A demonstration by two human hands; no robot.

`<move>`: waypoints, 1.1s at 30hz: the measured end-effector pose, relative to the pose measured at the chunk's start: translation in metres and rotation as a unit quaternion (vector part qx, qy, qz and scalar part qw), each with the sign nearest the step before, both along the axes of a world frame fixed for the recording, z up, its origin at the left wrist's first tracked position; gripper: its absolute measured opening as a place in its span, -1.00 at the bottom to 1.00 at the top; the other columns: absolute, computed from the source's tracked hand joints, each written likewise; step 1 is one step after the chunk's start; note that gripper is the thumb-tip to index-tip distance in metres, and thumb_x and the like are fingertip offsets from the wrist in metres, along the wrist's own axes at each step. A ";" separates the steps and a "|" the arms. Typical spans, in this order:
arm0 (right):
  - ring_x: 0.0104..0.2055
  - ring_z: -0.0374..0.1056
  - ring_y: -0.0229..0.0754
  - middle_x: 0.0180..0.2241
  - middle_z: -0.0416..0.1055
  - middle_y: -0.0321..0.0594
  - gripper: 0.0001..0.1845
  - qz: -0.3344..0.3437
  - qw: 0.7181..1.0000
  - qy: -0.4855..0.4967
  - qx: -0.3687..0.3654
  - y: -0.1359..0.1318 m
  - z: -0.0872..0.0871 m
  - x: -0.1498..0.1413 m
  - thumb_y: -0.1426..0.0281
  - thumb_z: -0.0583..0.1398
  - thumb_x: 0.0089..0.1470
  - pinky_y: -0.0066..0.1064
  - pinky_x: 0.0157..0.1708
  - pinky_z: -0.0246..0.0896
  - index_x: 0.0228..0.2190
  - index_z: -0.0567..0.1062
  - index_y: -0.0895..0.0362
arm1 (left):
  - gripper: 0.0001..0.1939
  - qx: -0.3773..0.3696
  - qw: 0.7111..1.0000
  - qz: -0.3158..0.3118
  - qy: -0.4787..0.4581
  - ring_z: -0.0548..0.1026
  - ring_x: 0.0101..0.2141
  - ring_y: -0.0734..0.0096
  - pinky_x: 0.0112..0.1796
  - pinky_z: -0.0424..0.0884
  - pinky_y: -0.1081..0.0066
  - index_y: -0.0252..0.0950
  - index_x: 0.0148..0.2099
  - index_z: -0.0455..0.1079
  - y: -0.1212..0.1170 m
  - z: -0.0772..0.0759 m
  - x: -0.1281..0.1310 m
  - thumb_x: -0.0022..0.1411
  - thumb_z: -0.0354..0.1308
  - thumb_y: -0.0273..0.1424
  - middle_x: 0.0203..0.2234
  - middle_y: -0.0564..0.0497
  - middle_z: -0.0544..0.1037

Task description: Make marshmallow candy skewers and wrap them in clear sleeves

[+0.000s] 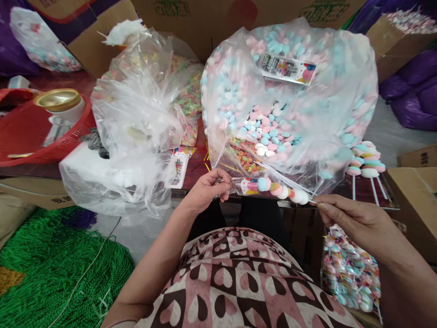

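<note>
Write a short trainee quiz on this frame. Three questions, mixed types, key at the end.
1. Which hand pinches the stick of the candy skewer?
2. True or false: a pack of printed cards rests on the big clear bag of pink, blue and white candies.
3. What shape repeats on the person's checked top?
A) stars
B) hearts
C) circles

Key:
1. The right hand.
2. True.
3. B.
</note>
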State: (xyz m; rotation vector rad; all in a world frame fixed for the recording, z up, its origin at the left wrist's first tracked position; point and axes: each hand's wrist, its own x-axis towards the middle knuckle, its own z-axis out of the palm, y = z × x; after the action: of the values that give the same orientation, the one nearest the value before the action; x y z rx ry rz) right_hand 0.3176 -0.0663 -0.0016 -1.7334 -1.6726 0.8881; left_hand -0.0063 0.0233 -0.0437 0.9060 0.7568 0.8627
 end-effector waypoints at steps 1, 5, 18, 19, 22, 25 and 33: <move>-0.63 0.30 -0.25 -0.66 0.39 -0.25 -0.42 0.005 1.000 -0.001 -0.006 0.000 0.001 0.001 -0.14 0.20 0.01 -0.44 -0.65 0.24 -0.35 0.62 0.13 | -0.75 0.004 1.000 -0.001 0.004 0.40 -0.60 0.65 -0.60 0.31 0.58 -0.31 -0.36 0.35 0.001 0.001 -0.001 0.01 0.38 -0.39 -0.42 0.11 0.46; -0.63 0.33 -0.25 -0.57 0.51 -0.18 -0.38 -0.013 1.000 -0.025 0.008 0.000 -0.001 -0.001 -0.18 0.23 -0.07 -0.44 -0.64 0.27 -0.38 0.65 0.13 | -0.78 0.014 1.000 0.007 0.016 0.40 -0.60 0.64 -0.59 0.30 0.57 -0.31 -0.36 0.35 0.002 0.000 -0.004 0.03 0.36 -0.40 -0.43 0.11 0.46; -0.43 0.46 -0.14 -0.39 0.59 -0.09 -0.49 -0.084 0.996 0.033 -0.018 -0.004 -0.019 -0.001 -0.05 0.37 -0.17 -0.35 -0.42 0.41 -0.34 0.67 0.11 | -0.83 0.052 0.996 -0.030 0.070 0.37 -0.57 0.64 -0.52 0.31 0.55 -0.30 -0.34 0.36 0.003 0.007 -0.009 0.06 0.31 -0.40 -0.45 0.11 0.43; -0.43 0.44 -0.15 -0.39 0.59 -0.09 -0.49 -0.082 0.996 0.034 -0.026 -0.005 -0.020 -0.001 -0.04 0.37 -0.17 -0.37 -0.43 0.38 -0.34 0.67 0.12 | -0.83 0.056 0.995 -0.034 0.076 0.37 -0.57 0.65 -0.52 0.30 0.55 -0.30 -0.33 0.36 0.003 0.007 -0.009 0.07 0.31 -0.40 -0.45 0.11 0.43; -0.55 0.31 -0.25 -0.56 0.48 -0.20 -0.54 -0.074 0.995 0.062 -0.039 -0.007 -0.019 0.000 0.00 0.34 -0.08 -0.44 -0.56 0.23 -0.33 0.65 0.14 | -0.84 0.064 0.993 -0.047 0.092 0.36 -0.56 0.64 -0.51 0.30 0.55 -0.30 -0.33 0.36 0.003 0.007 -0.011 0.09 0.30 -0.39 -0.50 0.13 0.40; -0.60 0.19 -0.30 -0.69 0.29 -0.34 -0.60 -0.062 0.994 0.082 -0.033 -0.009 -0.018 0.000 0.03 0.27 0.05 -0.47 -0.59 0.11 -0.33 0.62 0.13 | -0.83 0.064 0.993 -0.042 0.094 0.35 -0.56 0.63 -0.49 0.30 0.55 -0.29 -0.31 0.35 0.002 0.005 -0.011 0.11 0.29 -0.37 -0.52 0.14 0.40; -0.59 0.20 -0.29 -0.66 0.33 -0.30 -0.52 -0.044 0.998 0.044 -0.017 -0.009 -0.022 0.001 -0.02 0.25 0.05 -0.46 -0.59 0.11 -0.32 0.61 0.17 | -0.82 0.055 0.996 -0.007 0.075 0.35 -0.57 0.62 -0.52 0.28 0.54 -0.28 -0.32 0.33 0.001 0.000 -0.010 0.11 0.29 -0.38 -0.54 0.16 0.38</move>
State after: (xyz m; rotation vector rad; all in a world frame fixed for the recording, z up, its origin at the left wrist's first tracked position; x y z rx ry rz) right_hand 0.3182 -0.0753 -0.0232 -1.7504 -1.5206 0.9427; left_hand -0.0159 0.0244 -0.0437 1.0814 0.8382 0.8359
